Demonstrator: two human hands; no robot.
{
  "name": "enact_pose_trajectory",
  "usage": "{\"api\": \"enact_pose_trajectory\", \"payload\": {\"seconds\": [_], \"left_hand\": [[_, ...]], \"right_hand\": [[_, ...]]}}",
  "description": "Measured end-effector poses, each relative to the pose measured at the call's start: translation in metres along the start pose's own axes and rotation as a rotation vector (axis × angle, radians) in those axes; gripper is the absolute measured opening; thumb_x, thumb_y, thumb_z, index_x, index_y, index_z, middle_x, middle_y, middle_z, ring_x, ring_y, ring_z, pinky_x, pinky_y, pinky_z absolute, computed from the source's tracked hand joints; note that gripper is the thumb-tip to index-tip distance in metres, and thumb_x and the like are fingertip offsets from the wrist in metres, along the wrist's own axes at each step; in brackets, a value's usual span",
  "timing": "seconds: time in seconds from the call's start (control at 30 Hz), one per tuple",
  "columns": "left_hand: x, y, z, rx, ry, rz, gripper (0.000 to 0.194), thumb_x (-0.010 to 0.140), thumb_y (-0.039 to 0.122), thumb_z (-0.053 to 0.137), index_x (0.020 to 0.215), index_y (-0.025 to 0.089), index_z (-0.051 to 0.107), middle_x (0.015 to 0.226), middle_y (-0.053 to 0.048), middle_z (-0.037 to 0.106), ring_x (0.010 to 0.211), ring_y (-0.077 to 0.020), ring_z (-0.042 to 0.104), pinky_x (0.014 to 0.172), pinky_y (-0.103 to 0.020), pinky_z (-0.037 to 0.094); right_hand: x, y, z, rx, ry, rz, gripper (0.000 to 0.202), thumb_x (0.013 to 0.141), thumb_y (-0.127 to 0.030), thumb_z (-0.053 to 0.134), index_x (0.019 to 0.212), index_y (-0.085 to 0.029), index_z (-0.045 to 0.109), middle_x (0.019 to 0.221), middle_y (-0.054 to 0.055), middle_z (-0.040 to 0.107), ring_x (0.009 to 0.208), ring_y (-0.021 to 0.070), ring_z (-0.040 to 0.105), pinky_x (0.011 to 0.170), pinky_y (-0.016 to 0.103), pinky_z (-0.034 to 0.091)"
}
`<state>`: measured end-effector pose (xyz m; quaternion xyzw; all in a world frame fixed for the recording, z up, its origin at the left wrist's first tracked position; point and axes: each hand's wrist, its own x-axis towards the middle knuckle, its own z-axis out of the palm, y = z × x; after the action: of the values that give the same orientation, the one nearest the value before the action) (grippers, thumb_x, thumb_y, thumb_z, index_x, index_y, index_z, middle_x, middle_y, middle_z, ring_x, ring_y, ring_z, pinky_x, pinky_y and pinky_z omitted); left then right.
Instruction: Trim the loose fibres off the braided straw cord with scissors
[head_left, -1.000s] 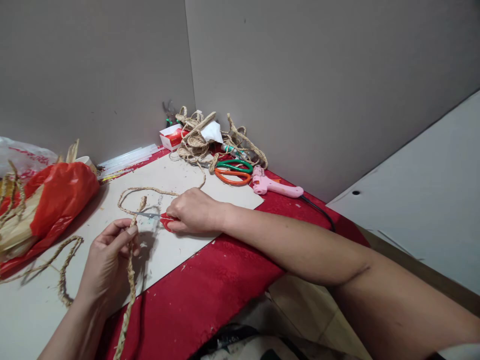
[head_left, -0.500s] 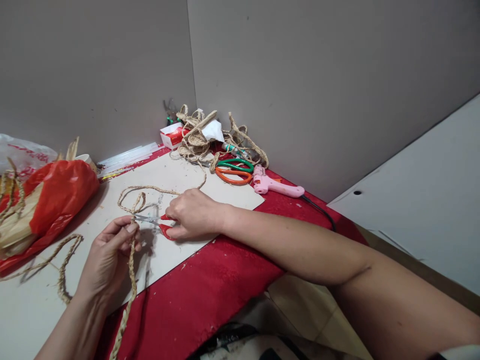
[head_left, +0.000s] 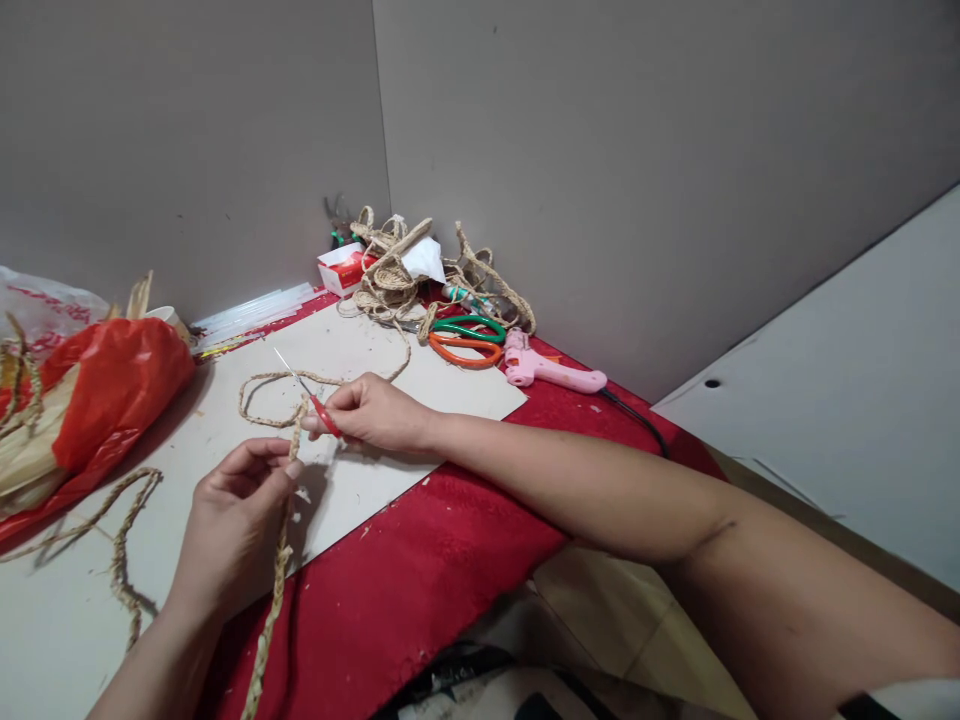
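My left hand (head_left: 236,510) pinches a braided straw rope (head_left: 274,600) between thumb and fingers. A short end of the rope stands up above the pinch, and its long part hangs down over the table's front edge. My right hand (head_left: 382,415) is closed round small red-handled scissors (head_left: 324,412), whose thin blades point up and left. The rope's upper end is close beside the scissors and the right fingertips; whether they touch I cannot tell. Behind the hands, a thinner braided cord (head_left: 259,378) lies in a loop on the white board (head_left: 457,400).
A pink glue gun (head_left: 551,370) and larger scissors with green and orange handles (head_left: 466,340) lie on the right. Behind them is a heap of braided cord (head_left: 390,285). Clear glue sticks (head_left: 255,315) and a red plastic bag (head_left: 127,390) of husks are on the left.
The scissors have come away from the rope and turned, blades now pointing up-left. My left hand has shifted right with the rope, and its upper end is now short, without the small loop.
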<state>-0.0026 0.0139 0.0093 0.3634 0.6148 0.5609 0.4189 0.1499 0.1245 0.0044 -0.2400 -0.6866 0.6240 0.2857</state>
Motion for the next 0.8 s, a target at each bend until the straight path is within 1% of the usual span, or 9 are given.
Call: {"api": "enact_pose_trajectory", "payload": {"seconds": [0.1,0.17,0.23,0.3,0.37,0.43,0.63,0.73,0.8], "left_hand": [[-0.004,-0.004,0.005,0.125,-0.036,0.028,0.025,0.064,0.027,0.08,0.086,0.022,0.068,0.072,0.001,0.063,0.052,-0.0081,0.052,0.046,-0.018,0.04],[-0.005,-0.006,0.006,0.114,-0.06,0.014,0.024,0.065,0.028,0.08,0.085,0.022,0.068,0.071,0.0,0.063,0.049,-0.0078,0.051,0.045,-0.018,0.039],[-0.005,-0.007,0.007,0.022,-0.11,-0.053,0.024,0.066,0.027,0.079,0.086,0.022,0.067,0.068,0.0,0.063,0.048,-0.0077,0.051,0.046,-0.018,0.039],[-0.004,-0.007,0.007,-0.068,-0.195,-0.143,0.022,0.069,0.025,0.077,0.089,0.021,0.066,0.066,0.0,0.063,0.05,-0.0086,0.053,0.048,-0.018,0.04],[-0.003,-0.007,0.007,-0.096,-0.278,-0.208,0.02,0.072,0.025,0.075,0.09,0.019,0.067,0.064,-0.002,0.064,0.051,-0.0096,0.055,0.049,-0.019,0.041],[-0.002,-0.005,0.006,-0.088,-0.313,-0.228,0.02,0.073,0.027,0.074,0.089,0.017,0.068,0.064,-0.003,0.064,0.048,-0.0086,0.054,0.047,-0.019,0.041],[-0.007,0.006,0.007,0.003,-0.188,-0.167,0.026,0.069,0.034,0.077,0.086,0.017,0.068,0.061,0.001,0.062,0.035,-0.0022,0.036,0.033,-0.014,0.024],[-0.012,0.011,0.008,0.054,-0.174,-0.125,0.026,0.07,0.035,0.076,0.086,0.018,0.068,0.061,0.0,0.062,0.037,-0.0028,0.038,0.035,-0.014,0.024],[-0.014,0.011,0.008,0.069,-0.166,-0.112,0.026,0.069,0.035,0.076,0.087,0.018,0.068,0.061,0.0,0.063,0.038,-0.0035,0.039,0.035,-0.014,0.024]], "right_hand": [[0.001,0.004,0.008,0.221,-0.032,0.11,0.041,0.065,-0.052,0.07,0.063,-0.013,0.058,0.044,-0.008,0.042,0.041,0.0044,0.036,0.042,0.02,0.024],[0.001,0.004,0.01,0.291,-0.012,0.119,0.041,0.062,-0.05,0.074,0.06,-0.013,0.056,0.043,-0.008,0.044,0.04,0.0035,0.036,0.042,0.019,0.025],[0.001,0.002,0.01,0.34,0.032,0.098,0.039,0.059,-0.047,0.077,0.06,-0.012,0.058,0.044,-0.008,0.046,0.041,0.0027,0.037,0.042,0.018,0.028],[0.002,-0.002,0.007,0.355,0.09,0.068,0.037,0.057,-0.044,0.078,0.063,-0.012,0.061,0.046,-0.008,0.049,0.042,0.0026,0.039,0.043,0.018,0.031],[0.002,-0.006,0.003,0.348,0.142,0.029,0.036,0.057,-0.043,0.078,0.063,-0.011,0.062,0.047,-0.008,0.049,0.043,0.0026,0.039,0.044,0.018,0.032],[0.002,-0.01,0.0,0.339,0.187,-0.02,0.036,0.057,-0.043,0.078,0.06,-0.011,0.06,0.047,-0.008,0.048,0.044,0.0024,0.039,0.045,0.018,0.034],[0.004,-0.013,-0.004,0.31,0.298,-0.12,0.037,0.058,-0.043,0.076,0.053,-0.013,0.054,0.045,-0.009,0.044,0.045,0.0022,0.037,0.046,0.019,0.031],[0.007,-0.009,-0.003,0.326,0.324,-0.114,0.038,0.056,-0.045,0.076,0.055,-0.013,0.054,0.046,-0.009,0.044,0.045,0.0027,0.037,0.047,0.019,0.032],[0.01,-0.006,-0.004,0.306,0.3,-0.096,0.04,0.056,-0.047,0.076,0.055,-0.013,0.054,0.046,-0.008,0.045,0.046,0.003,0.037,0.047,0.019,0.031]]}}
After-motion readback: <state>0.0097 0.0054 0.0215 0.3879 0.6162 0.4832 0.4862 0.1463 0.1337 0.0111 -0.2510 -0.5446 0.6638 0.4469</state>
